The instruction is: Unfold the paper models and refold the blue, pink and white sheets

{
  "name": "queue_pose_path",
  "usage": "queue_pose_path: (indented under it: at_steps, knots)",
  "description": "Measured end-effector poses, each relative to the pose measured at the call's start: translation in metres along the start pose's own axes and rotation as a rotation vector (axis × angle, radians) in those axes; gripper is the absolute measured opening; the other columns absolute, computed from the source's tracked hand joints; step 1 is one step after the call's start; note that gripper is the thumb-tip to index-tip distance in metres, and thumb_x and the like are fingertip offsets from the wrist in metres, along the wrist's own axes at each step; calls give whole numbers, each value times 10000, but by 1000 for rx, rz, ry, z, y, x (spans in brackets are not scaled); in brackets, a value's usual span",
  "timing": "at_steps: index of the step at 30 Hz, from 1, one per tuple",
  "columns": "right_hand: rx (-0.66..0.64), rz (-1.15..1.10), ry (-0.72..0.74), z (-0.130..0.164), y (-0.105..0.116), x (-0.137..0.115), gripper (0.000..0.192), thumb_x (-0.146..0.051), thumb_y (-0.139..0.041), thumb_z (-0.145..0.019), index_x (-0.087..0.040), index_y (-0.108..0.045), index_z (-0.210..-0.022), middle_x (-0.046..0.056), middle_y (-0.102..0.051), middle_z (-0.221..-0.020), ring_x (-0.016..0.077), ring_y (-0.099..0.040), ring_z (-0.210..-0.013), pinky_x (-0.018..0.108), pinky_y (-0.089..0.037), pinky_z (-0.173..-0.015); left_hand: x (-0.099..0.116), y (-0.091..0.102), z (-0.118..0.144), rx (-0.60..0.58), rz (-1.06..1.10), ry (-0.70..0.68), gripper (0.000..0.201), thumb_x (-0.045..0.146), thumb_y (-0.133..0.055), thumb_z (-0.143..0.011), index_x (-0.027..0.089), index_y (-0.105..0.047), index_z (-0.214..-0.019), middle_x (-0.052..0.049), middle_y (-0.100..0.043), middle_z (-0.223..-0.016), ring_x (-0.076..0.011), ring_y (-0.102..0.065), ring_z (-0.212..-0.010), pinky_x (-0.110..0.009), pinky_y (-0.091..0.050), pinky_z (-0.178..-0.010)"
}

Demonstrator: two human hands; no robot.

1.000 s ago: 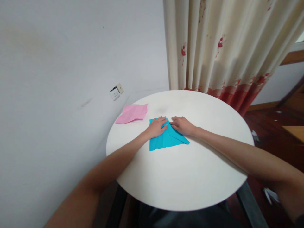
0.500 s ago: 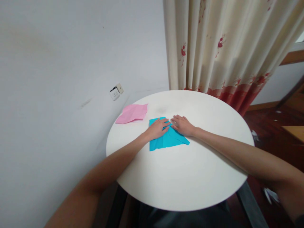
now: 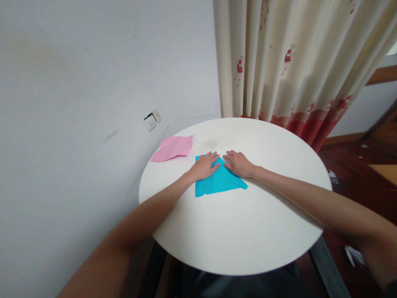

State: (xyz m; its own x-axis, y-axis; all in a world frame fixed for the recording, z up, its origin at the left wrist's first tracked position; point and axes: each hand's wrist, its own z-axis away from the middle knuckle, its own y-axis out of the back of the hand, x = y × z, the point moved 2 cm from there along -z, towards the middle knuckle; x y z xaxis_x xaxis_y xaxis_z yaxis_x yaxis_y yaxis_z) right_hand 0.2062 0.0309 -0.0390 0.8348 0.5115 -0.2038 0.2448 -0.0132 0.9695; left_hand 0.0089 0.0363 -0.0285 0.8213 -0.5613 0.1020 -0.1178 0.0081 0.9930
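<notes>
A folded blue paper sheet point(image 3: 218, 183) lies flat on the round white table point(image 3: 235, 223). My left hand point(image 3: 204, 166) rests palm down on its far left part, fingers spread. Beside it, my right hand point(image 3: 238, 164) presses flat on the paper's far right edge, where a flap is folded over. The fingertips of both hands nearly meet at the paper's top middle. Neither hand grips anything.
A pink paper sheet point(image 3: 173, 147) lies at the table's far left edge. A grey wall with a socket point(image 3: 151, 120) is on the left, a cream curtain point(image 3: 288, 62) with red print behind. Dark wooden floor shows on the right.
My left hand slid slightly toward the paper's centre and back out to the far left corner. The right hand stayed pressing on the fold. The paper did not shift.
</notes>
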Motion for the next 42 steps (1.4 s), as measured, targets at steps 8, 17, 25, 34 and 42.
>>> queue_pose_path:
  at_steps: [8, 17, 25, 34, 42]
  knots:
    - [-21, -25, 63, 2, 2, -2, 507, -394, -401, -1050, -216, -463, -1521, 181, -372, -1605, 364, -310, -1492, 631, -275, -1154, -3, 0, 0, -28, 29, 33, 617, 510, -309, -1038, 220, -333, -1582, -56, -255, -1670, -297, -205, -1551, -543, -176, -1247]
    - [-70, -60, 182, 7, 7, -7, 556, -431, -429, -1040, -245, -411, -1564, 188, -317, -1633, 383, -265, -1509, 687, -223, -1151, -5, -2, -2, 12, 42, 23, 557, 445, -315, -1048, 214, -399, -1549, -81, -316, -1646, -294, -246, -1539, -560, -207, -1235]
    - [-67, -69, 185, 6, 6, -8, 540, -419, -442, -1041, -256, -421, -1556, 183, -329, -1628, 374, -282, -1503, 679, -231, -1148, -6, -3, -2, 61, 36, -43, 469, 384, -351, -1045, 259, -530, -1460, -54, -441, -1584, -275, -316, -1511, -572, -232, -1228]
    - [-62, -80, 185, 6, 8, -9, 538, -413, -445, -1040, -247, -432, -1552, 191, -336, -1623, 389, -283, -1502, 700, -229, -1143, -6, -3, -2, 16, 95, 35, 594, 486, -341, -1040, 233, -331, -1577, -71, -307, -1651, -297, -243, -1539, -600, -182, -1229]
    - [-46, -77, 181, 5, 5, -8, 522, -420, -435, -1045, -231, -462, -1531, 191, -351, -1615, 374, -290, -1502, 682, -239, -1149, -7, -3, -2, -16, 82, 27, 601, 523, -322, -1037, 260, -330, -1578, -59, -265, -1667, -305, -195, -1553, -622, -152, -1226]
